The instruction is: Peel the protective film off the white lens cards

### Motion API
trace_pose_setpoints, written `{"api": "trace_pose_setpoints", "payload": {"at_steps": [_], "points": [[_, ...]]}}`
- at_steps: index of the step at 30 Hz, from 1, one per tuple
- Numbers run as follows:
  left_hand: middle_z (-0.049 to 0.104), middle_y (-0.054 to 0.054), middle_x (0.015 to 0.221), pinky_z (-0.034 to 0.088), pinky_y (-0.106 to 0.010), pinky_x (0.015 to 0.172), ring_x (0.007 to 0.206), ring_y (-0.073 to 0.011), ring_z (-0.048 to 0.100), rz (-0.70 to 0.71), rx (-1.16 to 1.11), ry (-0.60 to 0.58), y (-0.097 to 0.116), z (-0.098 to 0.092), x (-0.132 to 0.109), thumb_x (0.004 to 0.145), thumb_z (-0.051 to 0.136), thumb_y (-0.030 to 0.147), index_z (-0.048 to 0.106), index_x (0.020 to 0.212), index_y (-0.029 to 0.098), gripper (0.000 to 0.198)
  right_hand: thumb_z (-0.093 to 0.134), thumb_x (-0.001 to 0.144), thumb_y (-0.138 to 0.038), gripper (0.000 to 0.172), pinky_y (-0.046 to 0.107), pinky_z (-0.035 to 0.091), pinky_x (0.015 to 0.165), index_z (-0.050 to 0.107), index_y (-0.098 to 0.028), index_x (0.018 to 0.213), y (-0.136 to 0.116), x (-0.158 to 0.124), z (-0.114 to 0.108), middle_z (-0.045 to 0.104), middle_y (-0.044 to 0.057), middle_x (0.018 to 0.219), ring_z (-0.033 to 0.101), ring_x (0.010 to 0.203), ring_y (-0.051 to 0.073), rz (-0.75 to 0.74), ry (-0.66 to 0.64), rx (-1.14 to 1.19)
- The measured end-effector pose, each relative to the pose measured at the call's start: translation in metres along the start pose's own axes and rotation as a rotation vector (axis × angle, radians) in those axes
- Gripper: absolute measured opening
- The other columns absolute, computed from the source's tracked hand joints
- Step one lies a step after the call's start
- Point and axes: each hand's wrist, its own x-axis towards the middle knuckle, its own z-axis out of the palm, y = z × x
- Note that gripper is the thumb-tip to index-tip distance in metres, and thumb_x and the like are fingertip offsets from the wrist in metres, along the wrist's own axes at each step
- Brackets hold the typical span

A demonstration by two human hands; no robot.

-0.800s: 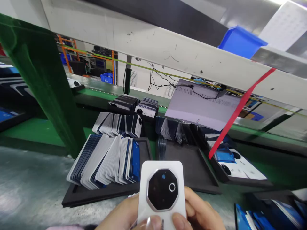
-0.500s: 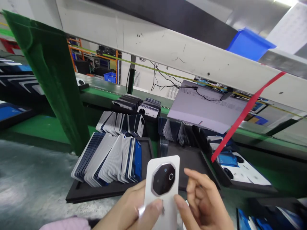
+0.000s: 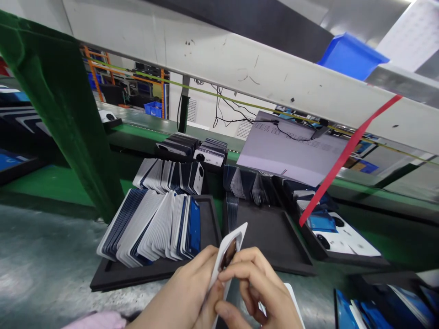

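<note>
Turned nearly edge-on since the earlier frame, the white panel [image 3: 227, 254] was pinched in the left hand [image 3: 188, 285], the half-curled right hand [image 3: 255, 285] at its face, grip unclear, not yet set down, while racked panels [image 3: 154, 228] already stood in the black tray [image 3: 210, 214] ahead-left of the hands.

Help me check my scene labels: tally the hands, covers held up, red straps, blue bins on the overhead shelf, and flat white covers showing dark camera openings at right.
Hands: 2 (left hand, right hand)
Held white phone back cover: 1
Red strap: 1
Blue bin: 1
Flat white covers: 2 (nearer cover, farther cover)
Total: 7
</note>
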Motion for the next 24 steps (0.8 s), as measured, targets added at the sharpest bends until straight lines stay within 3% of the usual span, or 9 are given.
{"api": "trace_pose_setpoints", "payload": {"at_steps": [6, 11, 14, 17, 20, 24], "points": [[0.069, -0.015, 0.116, 0.057, -0.032, 0.098, 0.104, -0.0249, 0.072, -0.082, 0.121, -0.067, -0.004, 0.003, 0.003, 0.101, 0.045, 0.023, 0.069, 0.116, 0.012, 0.03, 0.087, 0.075, -0.02, 0.028, 0.023, 0.026, 0.046, 0.076, -0.035, 0.096, -0.001, 0.003, -0.004, 0.061, -0.005, 0.094, 0.038, 0.055, 0.005, 0.08, -0.091, 0.012], [0.074, -0.004, 0.116, 0.053, -0.019, 0.097, 0.106, -0.0178, 0.071, -0.067, 0.012, -0.049, 0.001, 0.001, 0.002, 0.095, 0.056, 0.015, 0.073, 0.111, 0.022, 0.024, 0.081, 0.085, -0.026, 0.005, 0.024, 0.029, 0.05, 0.076, -0.028, 0.084, -0.002, 0.003, -0.012, 0.062, -0.002, 0.089, 0.039, 0.055, 0.006, 0.074, -0.15, 0.07], [0.077, 0.003, 0.109, 0.053, -0.015, 0.092, 0.1, -0.0151, 0.073, -0.075, -0.076, 0.007, 0.008, -0.002, 0.004, 0.097, 0.056, 0.018, 0.076, 0.097, 0.026, 0.021, 0.075, 0.091, -0.031, 0.007, 0.025, 0.033, 0.054, 0.076, -0.029, 0.085, -0.004, 0.001, -0.022, 0.063, -0.001, 0.082, 0.045, 0.059, 0.01, 0.054, -0.175, 0.14], [0.079, 0.002, 0.1, 0.056, -0.018, 0.083, 0.092, -0.0175, 0.074, -0.116, -0.126, 0.028, 0.011, -0.002, 0.004, 0.095, 0.059, 0.025, 0.077, 0.09, 0.025, 0.018, 0.073, 0.093, -0.037, 0.013, 0.025, 0.036, 0.057, 0.074, -0.029, 0.083, -0.008, 0.001, -0.031, 0.059, -0.001, 0.076, 0.049, 0.064, 0.013, 0.068, -0.002, 0.246], [0.079, 0.001, 0.097, 0.058, -0.02, 0.08, 0.089, -0.0187, 0.074, -0.145, -0.184, 0.034, 0.01, -0.002, 0.003, 0.095, 0.062, 0.029, 0.077, 0.089, 0.024, 0.017, 0.071, 0.095, -0.042, 0.021, 0.022, 0.034, 0.052, 0.071, -0.027, 0.08, -0.011, 0.002, -0.036, 0.054, -0.003, 0.072, 0.041, 0.057, 0.01, 0.07, 0.193, 0.319], [0.08, 0.001, 0.102, 0.059, -0.02, 0.085, 0.091, -0.0183, 0.075, -0.096, -0.205, 0.007, 0.014, -0.002, 0.001, 0.099, 0.06, 0.029, 0.079, 0.096, 0.026, 0.019, 0.072, 0.094, -0.044, 0.024, 0.022, 0.03, 0.046, 0.071, -0.025, 0.079, -0.01, 0.002, -0.039, 0.048, -0.004, 0.067, 0.034, 0.052, 0.009, 0.054, 0.273, 0.343]]}}
